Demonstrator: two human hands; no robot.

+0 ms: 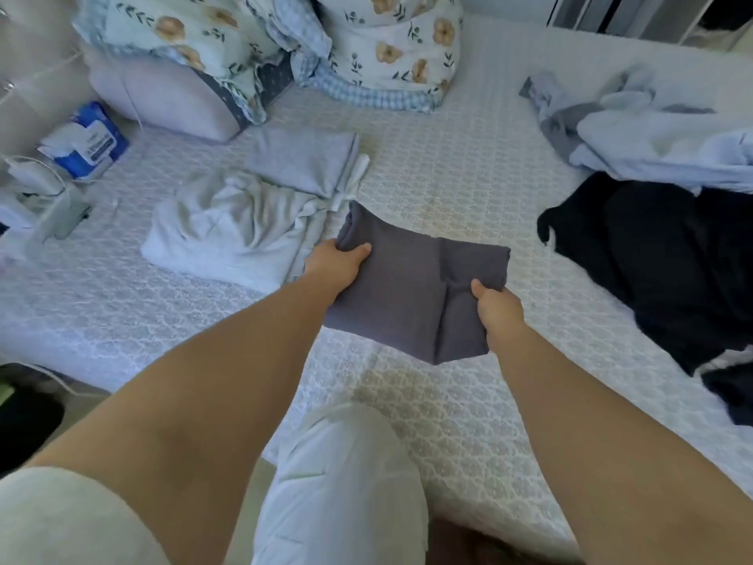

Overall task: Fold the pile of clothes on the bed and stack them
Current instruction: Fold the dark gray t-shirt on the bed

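Holding a folded dark grey garment [411, 287] above the middle of the bed [448, 165], a person grips the cloth at both sides: the left hand [336, 261] clamps its edge at 9 o'clock with the thumb on top, and the right hand [497, 305] pinches the fold at 4 o'clock, thumb pressed on the fabric. At 10 o'clock from the garment lies a rumpled white garment [228, 230], and just beyond that, touching it, a flat folded light grey piece [305, 161]. At 3 o'clock a heap of black clothes [660, 254] spreads over the bed's right side, with a loose pile of pale blue and grey clothes [652, 132] beyond it at 2 o'clock. Floral bedding [391, 46] is bundled at 12 o'clock by the head of the bed, a pale pillow [163, 99] sits at 11 o'clock, and a blue pack of wipes [87, 140] lies near the left edge at 10 o'clock. The person's knee in pale trousers [342, 475] shows at 6 o'clock.
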